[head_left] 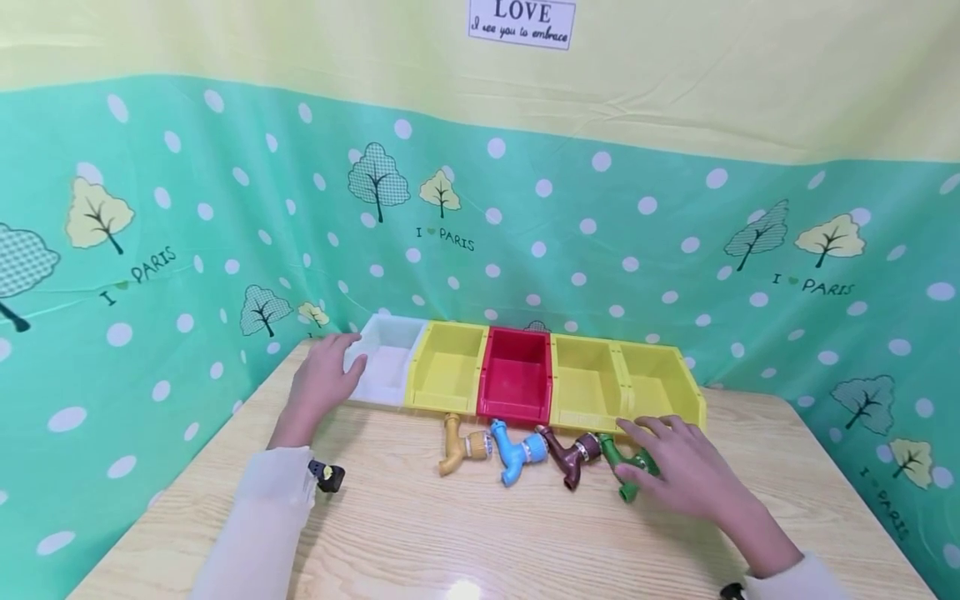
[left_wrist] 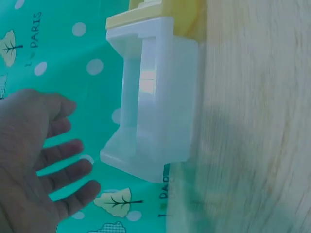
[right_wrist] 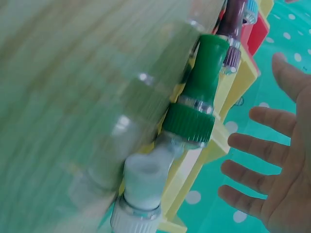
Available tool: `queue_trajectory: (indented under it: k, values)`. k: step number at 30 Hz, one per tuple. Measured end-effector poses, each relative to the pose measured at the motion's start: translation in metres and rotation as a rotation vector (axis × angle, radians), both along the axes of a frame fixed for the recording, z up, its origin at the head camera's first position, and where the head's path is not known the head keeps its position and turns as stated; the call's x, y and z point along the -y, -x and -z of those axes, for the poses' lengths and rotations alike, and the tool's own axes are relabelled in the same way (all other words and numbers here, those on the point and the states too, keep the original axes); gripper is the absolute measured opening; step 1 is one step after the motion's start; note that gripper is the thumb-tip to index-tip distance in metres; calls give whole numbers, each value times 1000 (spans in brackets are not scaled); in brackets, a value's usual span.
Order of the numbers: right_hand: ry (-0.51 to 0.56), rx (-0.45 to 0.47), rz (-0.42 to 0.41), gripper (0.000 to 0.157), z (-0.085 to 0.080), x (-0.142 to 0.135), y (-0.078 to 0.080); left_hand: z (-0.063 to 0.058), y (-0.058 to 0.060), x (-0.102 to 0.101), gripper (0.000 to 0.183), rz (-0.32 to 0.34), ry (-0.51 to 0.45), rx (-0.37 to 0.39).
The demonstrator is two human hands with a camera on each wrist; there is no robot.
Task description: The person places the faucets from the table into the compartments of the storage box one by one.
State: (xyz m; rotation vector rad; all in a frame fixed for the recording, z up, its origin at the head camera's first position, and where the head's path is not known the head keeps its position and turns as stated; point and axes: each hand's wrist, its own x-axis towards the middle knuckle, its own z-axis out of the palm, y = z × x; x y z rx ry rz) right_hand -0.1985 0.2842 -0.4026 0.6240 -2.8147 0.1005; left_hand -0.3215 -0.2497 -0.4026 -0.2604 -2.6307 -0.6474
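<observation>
My left hand (head_left: 324, 379), fingers spread and holding nothing, hovers at the left side of the white bin (head_left: 384, 367). In the left wrist view that bin (left_wrist: 184, 97) stands right of the fingers. Loosely extended, my right hand (head_left: 686, 467) is over the green tap (head_left: 628, 465), overlapping it in the head view. Its fingers (right_wrist: 257, 145) hold nothing in the right wrist view, beside the green tap (right_wrist: 204, 73) and a whitish tap (right_wrist: 143, 182), which the hand hides from the head camera. Leftward lie a dark brown tap (head_left: 572, 457), a blue tap (head_left: 517, 452) and a tan tap (head_left: 459, 446).
Right of the white bin, the row continues with a yellow bin (head_left: 447, 367), a red bin (head_left: 516, 375) and two more yellow bins (head_left: 588, 375). A printed cloth (head_left: 525, 225) hangs behind and beside the wooden table (head_left: 450, 533). The taps lie along the bins' front.
</observation>
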Motion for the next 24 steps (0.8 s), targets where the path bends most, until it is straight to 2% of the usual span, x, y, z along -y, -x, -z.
queue_trajectory:
  k: [6,11,16,24]
  values:
    - [-33,-16,-48,47,-5,-15,-1,4,0,8,45,-60,-66,24]
    - [-76,-29,-55,33,-4,-27,0,14,3,15,44,-38,-179,47]
    - [-130,-29,-71,36,0,-43,4,22,7,20,44,-16,-288,89]
    - [-123,-20,-100,42,3,-65,8,31,12,26,41,-5,-334,118]
